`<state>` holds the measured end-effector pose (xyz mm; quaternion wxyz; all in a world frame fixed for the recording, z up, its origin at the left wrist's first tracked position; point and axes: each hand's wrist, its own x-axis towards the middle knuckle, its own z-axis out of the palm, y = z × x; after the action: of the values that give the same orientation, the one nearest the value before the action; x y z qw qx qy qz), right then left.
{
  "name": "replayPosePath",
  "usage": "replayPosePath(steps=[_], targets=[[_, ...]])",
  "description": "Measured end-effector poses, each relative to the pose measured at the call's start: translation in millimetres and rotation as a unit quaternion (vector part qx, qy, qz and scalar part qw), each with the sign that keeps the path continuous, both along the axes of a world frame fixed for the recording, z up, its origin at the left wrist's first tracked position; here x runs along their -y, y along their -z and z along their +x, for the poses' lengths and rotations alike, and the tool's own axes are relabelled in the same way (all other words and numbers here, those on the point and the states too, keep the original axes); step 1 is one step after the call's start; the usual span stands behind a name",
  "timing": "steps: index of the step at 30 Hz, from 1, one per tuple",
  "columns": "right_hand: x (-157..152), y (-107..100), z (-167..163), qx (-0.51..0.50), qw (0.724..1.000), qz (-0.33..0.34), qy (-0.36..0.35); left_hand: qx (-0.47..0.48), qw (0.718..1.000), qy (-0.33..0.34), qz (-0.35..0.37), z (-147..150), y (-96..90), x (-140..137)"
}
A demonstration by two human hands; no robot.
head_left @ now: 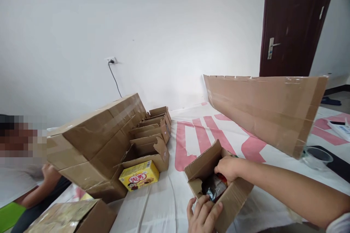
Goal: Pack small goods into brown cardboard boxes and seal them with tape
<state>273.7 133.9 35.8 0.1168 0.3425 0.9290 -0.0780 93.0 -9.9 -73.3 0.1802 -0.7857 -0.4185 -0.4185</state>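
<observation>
Let the left hand [202,215], spread at bottom centre, steady the open box [235,202]. Whether the right hand [228,168] inside pinches anything, I can't tell.

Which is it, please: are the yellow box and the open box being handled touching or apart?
Apart: the head view plainly shows white cloth lying between the yellow box and the open box being handled.

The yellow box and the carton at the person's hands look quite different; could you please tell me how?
The yellow box bears printed red lettering; the carton is brown.
The yellow box looks closed, while the carton is open, showing a silver packet.
The yellow box is untouched; the carton has the right hand reaching in and the left hand at its near edge.
Both are boxes.
</observation>
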Motion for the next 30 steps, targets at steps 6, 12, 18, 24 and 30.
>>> replayPosePath(steps=[6, 12, 18, 24, 30], targets=[[15.0, 2.2, 4.0, -0.034, 0.998, 0.047, -0.009, 0.032, 0.999, 0.019, 0.003, 1.9, -0.4, 5.6], [25.3, -27.6, 13.4, -0.167, 0.979, 0.104, 0.057, 0.065, 0.997, 0.038, -0.018, -26.5, -30.3, -1.9], [22.5, -67.0, 23.7, -0.377, 0.897, 0.145, 0.181, 0.086, 0.996, -0.028, 0.011, -50.2, -79.8, -44.0], [7.6, -74.7, 36.8, -0.545, 0.806, 0.08, 0.214, 0.165, 0.98, -0.106, -0.033, -88.1, -76.0, -110.5], [24.7, -45.7, 52.2, -0.617, 0.759, 0.023, 0.206, 0.195, 0.964, -0.163, -0.083, -114.9, -45.0, -142.7]])
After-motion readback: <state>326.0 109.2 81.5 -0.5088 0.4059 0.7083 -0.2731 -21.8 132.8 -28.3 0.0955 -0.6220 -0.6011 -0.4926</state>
